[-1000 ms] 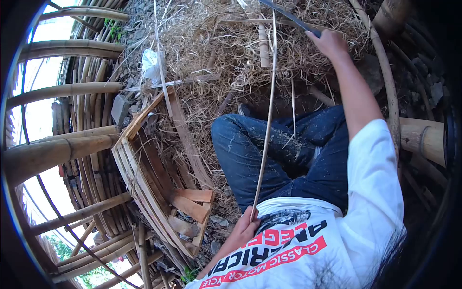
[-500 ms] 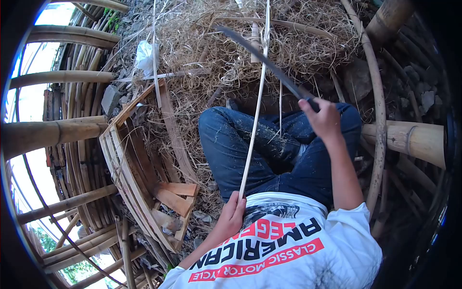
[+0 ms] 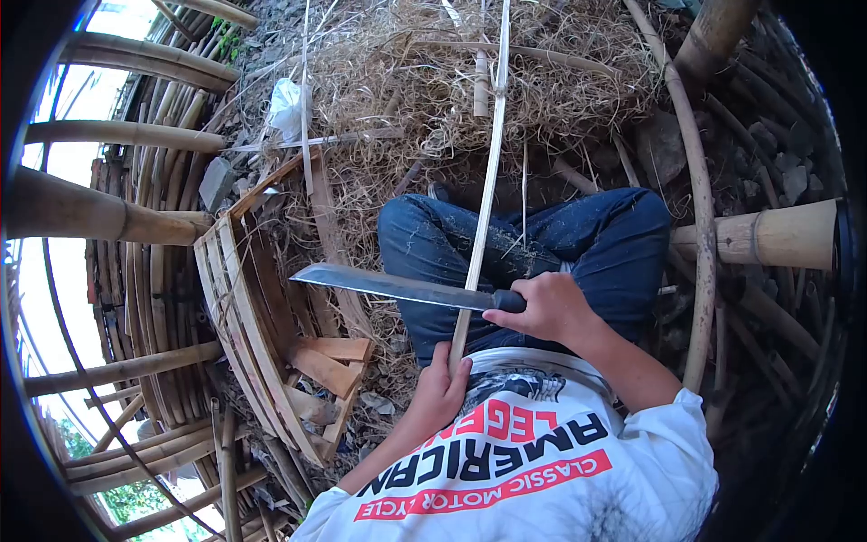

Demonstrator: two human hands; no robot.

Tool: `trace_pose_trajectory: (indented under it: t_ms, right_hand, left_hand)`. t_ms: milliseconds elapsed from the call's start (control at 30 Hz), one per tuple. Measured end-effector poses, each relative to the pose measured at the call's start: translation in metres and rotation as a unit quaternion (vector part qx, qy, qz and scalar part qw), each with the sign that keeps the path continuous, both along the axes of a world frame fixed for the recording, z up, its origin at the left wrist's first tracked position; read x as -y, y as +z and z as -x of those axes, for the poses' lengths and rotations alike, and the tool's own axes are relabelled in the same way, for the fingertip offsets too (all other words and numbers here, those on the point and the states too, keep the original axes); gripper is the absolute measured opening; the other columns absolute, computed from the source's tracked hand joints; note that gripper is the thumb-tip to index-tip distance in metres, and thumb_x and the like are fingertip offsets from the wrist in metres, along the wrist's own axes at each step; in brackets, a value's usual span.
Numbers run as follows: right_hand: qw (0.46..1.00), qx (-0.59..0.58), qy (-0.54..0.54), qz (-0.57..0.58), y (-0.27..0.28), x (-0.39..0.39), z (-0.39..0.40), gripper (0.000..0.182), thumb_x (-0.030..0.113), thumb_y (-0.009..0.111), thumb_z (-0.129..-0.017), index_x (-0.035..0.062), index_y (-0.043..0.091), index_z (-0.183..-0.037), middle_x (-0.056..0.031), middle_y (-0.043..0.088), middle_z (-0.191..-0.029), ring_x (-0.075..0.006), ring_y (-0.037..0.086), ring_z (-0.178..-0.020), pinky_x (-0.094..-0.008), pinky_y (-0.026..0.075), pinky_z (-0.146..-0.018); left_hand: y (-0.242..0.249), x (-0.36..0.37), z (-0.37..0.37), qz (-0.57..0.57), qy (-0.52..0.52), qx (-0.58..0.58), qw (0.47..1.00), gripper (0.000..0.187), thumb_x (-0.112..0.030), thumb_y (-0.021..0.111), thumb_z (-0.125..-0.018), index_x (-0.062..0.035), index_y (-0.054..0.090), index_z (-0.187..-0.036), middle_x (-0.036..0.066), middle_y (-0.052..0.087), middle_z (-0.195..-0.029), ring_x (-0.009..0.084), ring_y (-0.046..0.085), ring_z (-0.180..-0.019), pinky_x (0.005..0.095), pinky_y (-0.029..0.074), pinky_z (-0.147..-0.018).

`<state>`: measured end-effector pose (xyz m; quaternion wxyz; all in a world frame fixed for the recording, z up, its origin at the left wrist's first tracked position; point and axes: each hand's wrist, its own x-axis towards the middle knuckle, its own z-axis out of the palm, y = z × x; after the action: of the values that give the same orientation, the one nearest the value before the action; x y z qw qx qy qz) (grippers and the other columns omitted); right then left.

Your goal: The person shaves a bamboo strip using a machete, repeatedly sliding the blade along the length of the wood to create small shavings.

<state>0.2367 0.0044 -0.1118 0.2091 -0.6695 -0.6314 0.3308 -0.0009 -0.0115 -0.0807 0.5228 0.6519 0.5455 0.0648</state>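
Note:
A long pale bamboo strip [image 3: 490, 172] runs from the top of the view down to my waist. My left hand [image 3: 442, 384] is closed round its lower end, near the shirt hem. In my right hand [image 3: 545, 308] is the dark handle of a machete [image 3: 388, 285]. The blade points left and lies across the strip just above my left hand; whether it touches the strip I cannot tell. My crossed legs in blue jeans [image 3: 420, 244] are beneath both.
A slatted wooden crate [image 3: 237, 307] lies on the left, with a white plastic bag [image 3: 286, 108] above it. Dry shavings [image 3: 388, 81] cover the ground ahead. Bamboo poles [image 3: 117, 217] stand at the left, and a thick bamboo piece [image 3: 777, 238] and a curved pole [image 3: 695, 181] are at the right.
My right hand has come down and left with the machete, whose blade has swung from pointing up and away to lying across the strip. My left hand still holds the strip's lower end.

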Motion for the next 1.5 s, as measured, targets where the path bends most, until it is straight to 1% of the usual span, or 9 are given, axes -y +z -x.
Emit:
trace_pose_trajectory:
  t_ms: [333, 633, 700, 733, 833, 900, 1000, 1433, 1500]
  right_hand:
    - [0.997, 0.075, -0.015, -0.031, -0.021, -0.011, -0.011, 0.069, 0.072, 0.057, -0.076, 0.0047, 0.064, -0.063, -0.0163, 0.063, -0.059, -0.0328, 0.066, -0.058, -0.0418, 0.054, -0.056]
    - [0.992, 0.094, -0.022, -0.075, -0.040, -0.027, -0.022, 0.065, 0.067, 0.061, -0.077, 0.0040, 0.060, -0.061, -0.0160, 0.061, -0.057, -0.0341, 0.065, -0.058, -0.0413, 0.053, -0.056]
    - [0.990, 0.090, -0.030, -0.105, -0.045, -0.028, -0.020, 0.065, 0.067, 0.061, -0.077, 0.0042, 0.060, -0.062, -0.0152, 0.061, -0.057, -0.0335, 0.065, -0.057, -0.0411, 0.053, -0.055]
    - [0.990, 0.088, -0.030, -0.103, -0.048, -0.029, -0.019, 0.065, 0.067, 0.061, -0.077, 0.0042, 0.060, -0.062, -0.0152, 0.061, -0.057, -0.0335, 0.065, -0.057, -0.0411, 0.053, -0.055]
    - [0.990, 0.087, -0.025, -0.109, -0.053, -0.032, -0.020, 0.064, 0.067, 0.061, -0.077, 0.0044, 0.060, -0.064, -0.0147, 0.061, -0.057, -0.0331, 0.065, -0.057, -0.0417, 0.053, -0.055]
    - [0.987, 0.109, -0.039, -0.107, -0.054, -0.036, -0.022, 0.070, 0.074, 0.056, -0.076, 0.0049, 0.064, -0.066, -0.0149, 0.063, -0.059, -0.0320, 0.066, -0.058, -0.0417, 0.054, -0.056]
    - [0.990, 0.076, -0.116, -0.009, -0.057, -0.063, -0.050, 0.071, 0.074, 0.055, -0.076, 0.0049, 0.065, -0.070, -0.0162, 0.064, -0.061, -0.0339, 0.067, -0.063, -0.0440, 0.055, -0.059]
    - [0.982, 0.144, -0.086, -0.089, -0.076, -0.086, -0.065, 0.072, 0.077, 0.052, -0.076, 0.0060, 0.065, -0.070, -0.0178, 0.065, -0.064, -0.0352, 0.067, -0.066, -0.0451, 0.055, -0.061]
    - [0.982, 0.145, -0.090, -0.087, -0.078, -0.089, -0.064, 0.072, 0.077, 0.052, -0.076, 0.0060, 0.065, -0.070, -0.0176, 0.064, -0.064, -0.0351, 0.067, -0.065, -0.0451, 0.055, -0.061]
  left_hand:
    - [0.009, -0.004, -0.005, 0.028, -0.002, -0.022, 0.999, 0.021, -0.018, 0.052, -0.098, 0.0000, 0.045, -0.108, 0.015, 0.057, -0.074, 0.0185, 0.056, -0.065, 0.0340, 0.044, -0.060]
    - [0.001, -0.010, -0.002, 0.036, -0.003, 0.003, 0.999, 0.019, -0.017, 0.050, -0.099, -0.0005, 0.045, -0.107, 0.007, 0.048, -0.071, 0.0124, 0.045, -0.065, 0.0299, 0.039, -0.058]
    - [-0.005, -0.011, 0.002, 0.001, -0.018, 0.019, 1.000, 0.021, -0.020, 0.050, -0.099, -0.0028, 0.042, -0.106, 0.019, 0.054, -0.064, 0.0305, 0.059, -0.057, 0.0385, 0.042, -0.052]
    - [-0.004, -0.012, 0.002, 0.003, -0.017, 0.017, 1.000, 0.021, -0.020, 0.050, -0.099, -0.0028, 0.042, -0.106, 0.019, 0.054, -0.064, 0.0305, 0.059, -0.057, 0.0385, 0.042, -0.052]
    - [0.001, -0.013, 0.001, 0.017, -0.017, -0.001, 1.000, 0.020, -0.021, 0.049, -0.099, -0.0030, 0.043, -0.106, 0.017, 0.054, -0.064, 0.0259, 0.057, -0.057, 0.0373, 0.042, -0.053]
    - [0.003, -0.012, 0.001, 0.071, 0.013, 0.010, 0.997, 0.017, -0.017, 0.048, -0.100, -0.0013, 0.046, -0.106, 0.002, 0.044, -0.073, 0.0075, 0.039, -0.068, 0.0246, 0.035, -0.058]
    - [0.003, -0.006, 0.006, 0.078, 0.020, 0.028, 0.996, 0.016, -0.016, 0.048, -0.100, -0.0015, 0.046, -0.106, 0.000, 0.044, -0.074, 0.0070, 0.038, -0.068, 0.0238, 0.035, -0.058]
    - [0.000, -0.014, 0.007, 0.097, 0.031, 0.043, 0.994, 0.012, -0.016, 0.046, -0.101, -0.0047, 0.044, -0.104, -0.003, 0.042, -0.075, 0.0047, 0.039, -0.065, 0.0211, 0.034, -0.057]
    - [-0.002, -0.015, 0.010, 0.097, 0.031, 0.038, 0.994, 0.018, -0.018, 0.048, -0.100, -0.0022, 0.044, -0.106, 0.006, 0.050, -0.068, 0.0111, 0.046, -0.060, 0.0288, 0.038, -0.054]
